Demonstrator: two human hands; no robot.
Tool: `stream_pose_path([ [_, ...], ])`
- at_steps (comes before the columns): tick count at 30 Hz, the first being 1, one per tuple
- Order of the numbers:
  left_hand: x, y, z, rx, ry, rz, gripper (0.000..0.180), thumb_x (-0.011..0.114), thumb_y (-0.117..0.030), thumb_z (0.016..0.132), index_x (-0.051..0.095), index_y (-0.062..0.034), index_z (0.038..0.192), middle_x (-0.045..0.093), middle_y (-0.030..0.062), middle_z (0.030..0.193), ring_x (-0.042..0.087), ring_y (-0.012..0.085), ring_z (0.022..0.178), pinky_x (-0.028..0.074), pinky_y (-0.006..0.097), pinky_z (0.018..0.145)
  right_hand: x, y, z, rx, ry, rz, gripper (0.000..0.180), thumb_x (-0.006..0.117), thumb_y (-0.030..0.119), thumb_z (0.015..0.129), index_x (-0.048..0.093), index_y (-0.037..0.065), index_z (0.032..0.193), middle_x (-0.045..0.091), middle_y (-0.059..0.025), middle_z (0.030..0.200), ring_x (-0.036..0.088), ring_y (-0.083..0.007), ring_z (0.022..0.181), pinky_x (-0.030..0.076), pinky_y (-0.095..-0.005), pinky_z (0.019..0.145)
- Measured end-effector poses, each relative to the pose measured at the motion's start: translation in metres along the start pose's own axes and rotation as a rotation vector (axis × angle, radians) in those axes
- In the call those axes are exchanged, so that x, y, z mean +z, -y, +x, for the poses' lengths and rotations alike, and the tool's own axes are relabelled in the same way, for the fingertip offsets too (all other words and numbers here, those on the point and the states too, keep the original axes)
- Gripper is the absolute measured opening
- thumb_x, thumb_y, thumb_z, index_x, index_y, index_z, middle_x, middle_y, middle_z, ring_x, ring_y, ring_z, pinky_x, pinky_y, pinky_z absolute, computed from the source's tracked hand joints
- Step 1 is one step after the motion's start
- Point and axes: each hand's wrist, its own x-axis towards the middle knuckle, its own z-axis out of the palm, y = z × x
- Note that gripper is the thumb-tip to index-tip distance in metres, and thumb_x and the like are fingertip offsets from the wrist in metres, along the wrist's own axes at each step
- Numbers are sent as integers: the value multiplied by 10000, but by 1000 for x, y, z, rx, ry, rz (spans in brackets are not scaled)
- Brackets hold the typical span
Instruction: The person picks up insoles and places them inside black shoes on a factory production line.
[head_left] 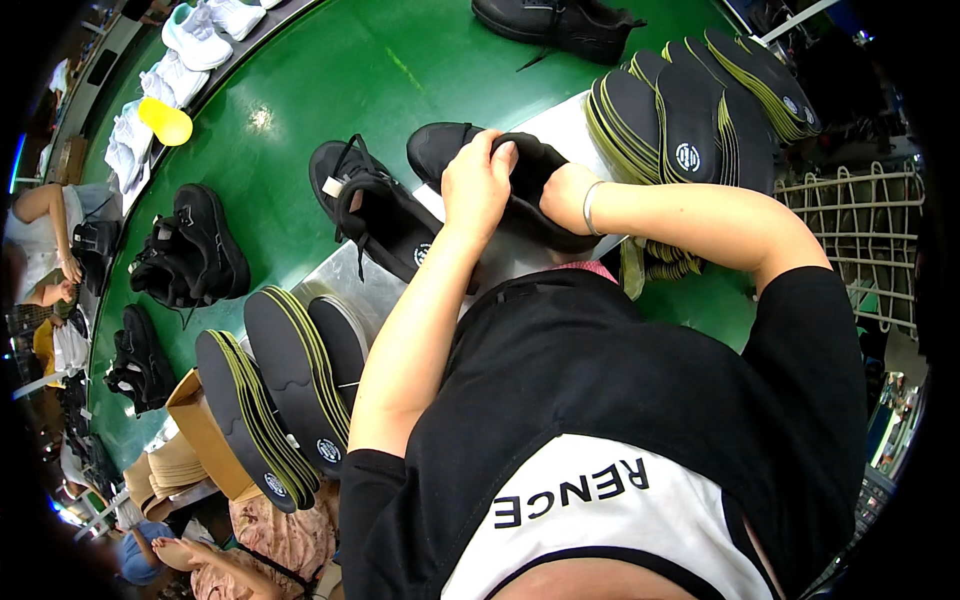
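Observation:
A black shoe (540, 175) rests on a metal plate (345, 275) at the edge of a green conveyor belt (330, 80). My left hand (478, 185) grips the shoe from above at its opening. The fingers of my right hand (565, 195), which has a bracelet at the wrist, are tucked into the shoe from the right. A second black shoe (375, 215) with laces and a small white tag lies just left of the held one.
Stacks of black insoles with yellow-green edges stand at upper right (690, 110) and lower left (285, 390). More black shoes (195, 250) and white shoes (195, 35) lie on the belt, near a yellow cup (165, 122). A wire rack (860, 240) is at right; another person (45, 240) works at far left.

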Motion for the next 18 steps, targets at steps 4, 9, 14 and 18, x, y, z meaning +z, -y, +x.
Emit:
stream_pose_path([
  [4,4,7,-1,2,1,-57,209,534,-212,791,559,-42,911,588,165,785,567,327,744,439,386,663,-19,-6,-27,-59,239,234,313,491,192,718,609,-13,923,601,-174,937,558,-305,940,348,-505,876],
  [9,2,8,0,-24,5,-63,239,532,-221,795,562,-23,926,592,178,816,571,332,773,443,379,688,4,-7,-21,-96,377,206,392,534,260,712,579,-23,981,587,-160,983,539,-289,975,209,-586,908],
  [14,1,7,1,-41,6,-129,246,543,-229,788,567,-24,922,594,178,818,573,331,777,444,363,696,6,-9,-20,-120,338,180,404,537,278,725,570,-3,1014,603,-135,944,555,-264,949,220,-568,899],
  [18,3,14,-1,-80,37,-207,218,555,-179,795,570,-4,924,617,129,769,598,176,717,451,272,664,-6,-1,-33,14,-219,418,265,443,221,771,582,34,898,601,-183,859,586,-263,838,249,-542,879],
])
